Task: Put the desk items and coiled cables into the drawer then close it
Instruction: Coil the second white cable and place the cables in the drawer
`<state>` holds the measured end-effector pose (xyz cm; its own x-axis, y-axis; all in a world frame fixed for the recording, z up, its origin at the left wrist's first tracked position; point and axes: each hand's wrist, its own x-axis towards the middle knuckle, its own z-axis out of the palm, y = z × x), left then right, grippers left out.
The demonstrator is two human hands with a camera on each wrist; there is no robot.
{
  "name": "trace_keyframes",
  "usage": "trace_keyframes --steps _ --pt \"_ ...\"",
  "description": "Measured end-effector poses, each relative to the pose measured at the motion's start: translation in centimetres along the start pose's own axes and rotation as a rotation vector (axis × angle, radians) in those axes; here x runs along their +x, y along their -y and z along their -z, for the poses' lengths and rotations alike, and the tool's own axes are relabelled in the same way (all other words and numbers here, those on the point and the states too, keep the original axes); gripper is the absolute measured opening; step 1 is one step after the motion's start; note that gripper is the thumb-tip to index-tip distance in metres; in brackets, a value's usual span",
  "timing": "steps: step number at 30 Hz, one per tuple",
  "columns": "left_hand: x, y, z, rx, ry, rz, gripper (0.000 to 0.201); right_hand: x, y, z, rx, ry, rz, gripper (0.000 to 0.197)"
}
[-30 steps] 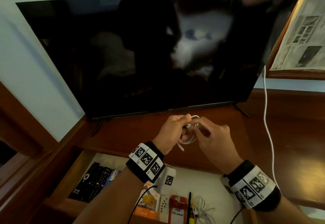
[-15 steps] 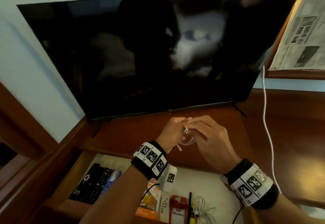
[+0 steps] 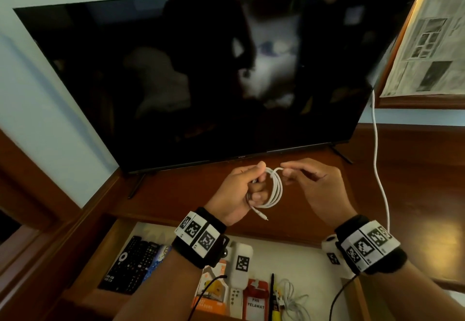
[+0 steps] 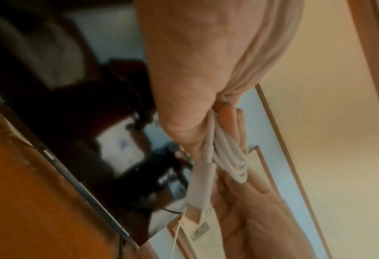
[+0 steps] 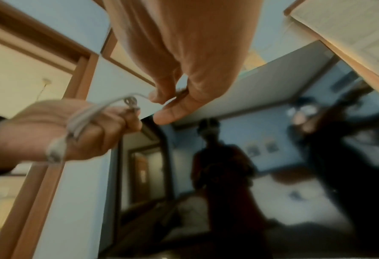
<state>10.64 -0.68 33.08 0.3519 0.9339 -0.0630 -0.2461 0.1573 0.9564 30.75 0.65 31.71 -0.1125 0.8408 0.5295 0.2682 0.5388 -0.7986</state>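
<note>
Above the desk (image 3: 176,194), in front of the TV (image 3: 201,81), the left hand (image 3: 236,189) grips a white coiled cable (image 3: 275,189), fingers curled round the loops. The right hand (image 3: 317,187) pinches the top of the coil between thumb and forefinger, its other fingers loosely bent.

The head view shows the coil hanging as a neat ring between the hands, a loose plug end (image 3: 263,216) dangling near the left wrist. Below, the drawer (image 3: 118,227) stands open, holding a remote (image 3: 130,262) at left, an orange pack (image 3: 214,293), a red tag (image 3: 256,298), a pen (image 3: 272,295) and another white cable (image 3: 293,300) at the near edge.

The left wrist view shows what the head view hides: several strands bunched tightly under the curled fingers (image 4: 241,126), and a flat white connector (image 4: 200,184) sticking out beyond them.

The right wrist view shows the pinch from beneath: thumb (image 5: 173,113) and fingertip closing on a single strand (image 5: 126,97) that leads to the bundle in the left hand.

A second white cord (image 3: 377,169) runs down the desk at far right, beside a framed print (image 3: 427,43).
</note>
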Motion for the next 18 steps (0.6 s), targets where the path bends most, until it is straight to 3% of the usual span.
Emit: trace_keyframes --steps 3,5,7,12,18 --pt "-0.1 -0.4 -0.2 0.024 0.033 -0.022 0.037 -0.1 -0.9 -0.5 -0.365 0.039 0.236 0.017" --pt "-0.1 -0.5 -0.3 0.064 0.031 -0.031 0.037 0.0 -0.8 -0.8 -0.476 0.012 0.227 0.014" --pt "-0.2 -0.7 -0.5 0.131 0.014 -0.044 0.037 0.0 0.0 -1.0 -0.282 0.046 0.065 0.013" --pt "0.2 -1.7 -1.2 0.404 -0.024 -0.091 0.039 -0.6 1.3 -1.3 0.463 0.113 -0.404 0.021" --pt "0.4 -2.0 -1.3 0.539 -0.079 -0.104 0.036 -0.9 2.0 -0.8 0.675 0.13 -0.536 0.036"
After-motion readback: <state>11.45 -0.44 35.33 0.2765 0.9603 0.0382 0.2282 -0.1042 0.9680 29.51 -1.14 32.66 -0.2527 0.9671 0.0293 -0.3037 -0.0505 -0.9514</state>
